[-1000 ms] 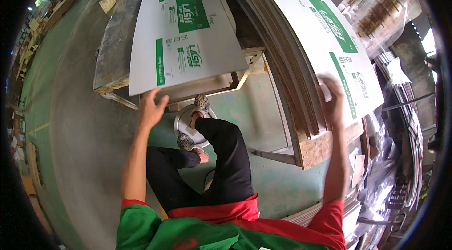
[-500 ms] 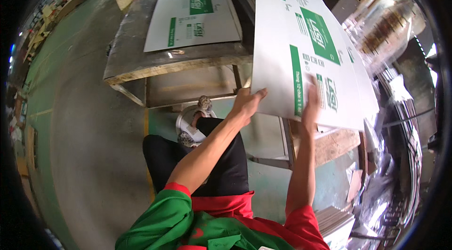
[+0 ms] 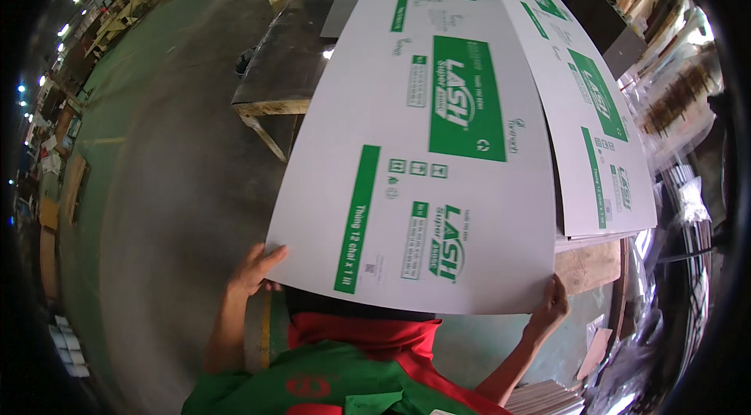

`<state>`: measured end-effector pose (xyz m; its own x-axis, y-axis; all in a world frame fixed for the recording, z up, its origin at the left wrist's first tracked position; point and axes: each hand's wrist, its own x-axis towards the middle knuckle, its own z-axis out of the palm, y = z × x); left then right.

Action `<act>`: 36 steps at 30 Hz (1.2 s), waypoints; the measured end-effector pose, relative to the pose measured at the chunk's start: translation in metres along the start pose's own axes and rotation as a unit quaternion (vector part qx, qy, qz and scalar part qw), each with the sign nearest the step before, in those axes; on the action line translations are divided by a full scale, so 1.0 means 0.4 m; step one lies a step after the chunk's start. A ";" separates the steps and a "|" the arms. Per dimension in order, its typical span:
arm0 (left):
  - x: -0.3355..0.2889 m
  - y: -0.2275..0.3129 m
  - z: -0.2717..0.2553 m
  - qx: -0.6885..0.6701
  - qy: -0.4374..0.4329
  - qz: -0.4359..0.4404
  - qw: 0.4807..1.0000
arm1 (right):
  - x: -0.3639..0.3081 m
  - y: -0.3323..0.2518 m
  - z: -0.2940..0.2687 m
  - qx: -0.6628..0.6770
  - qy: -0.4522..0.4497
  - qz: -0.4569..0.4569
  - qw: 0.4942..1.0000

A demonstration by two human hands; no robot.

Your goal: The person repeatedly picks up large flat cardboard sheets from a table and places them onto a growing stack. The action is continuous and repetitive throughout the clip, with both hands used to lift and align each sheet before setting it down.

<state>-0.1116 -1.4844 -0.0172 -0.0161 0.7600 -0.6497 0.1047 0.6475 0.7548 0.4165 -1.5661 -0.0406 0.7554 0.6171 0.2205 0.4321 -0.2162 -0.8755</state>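
Observation:
A large white cardboard sheet with green printing point(image 3: 407, 180) stretches out in front of me, covering my legs and part of the table. At its near left corner, my left hand point(image 3: 254, 268) grips the edge, thumb on top. The near right corner is pinched in my right hand point(image 3: 554, 299), the fingers partly hidden. Beside it on the right lies a stack of similar printed sheets point(image 3: 606, 196), which the held sheet partly overlaps.
The dark metal-topped table point(image 3: 289, 63) stands ahead on the left, with a worn wooden front edge. A wooden support point(image 3: 591, 266) shows under the stack. Plastic-wrapped bundles point(image 3: 680, 102) crowd the right side. More flat cardboard point(image 3: 547, 399) lies low at the right.
The sheet has moved left off the stack and now spreads before me, over the table. My left hand has moved left and down; my right hand has shifted to the near right corner.

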 end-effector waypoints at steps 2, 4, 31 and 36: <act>-0.022 -0.047 -0.045 0.009 0.043 -0.024 0.999 | -0.022 -0.010 0.034 -0.005 -0.037 0.099 0.994; -0.036 -0.099 -0.088 0.016 0.074 -0.027 0.997 | -0.042 0.004 0.068 0.015 -0.087 0.138 0.987; 0.017 -0.284 -0.115 0.149 0.284 0.056 0.946 | -0.177 0.047 0.164 -0.030 -0.174 0.251 0.952; 0.362 -0.138 -0.122 0.160 0.276 0.015 0.948 | -0.011 0.121 0.452 0.046 -0.184 0.060 0.980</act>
<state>-0.1683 -1.4074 -0.1486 -0.5175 0.7482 -0.4152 0.4077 0.6422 0.6491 0.3451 -1.4424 -0.1614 0.5622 0.8259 -0.0426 0.2919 -0.2464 -0.9242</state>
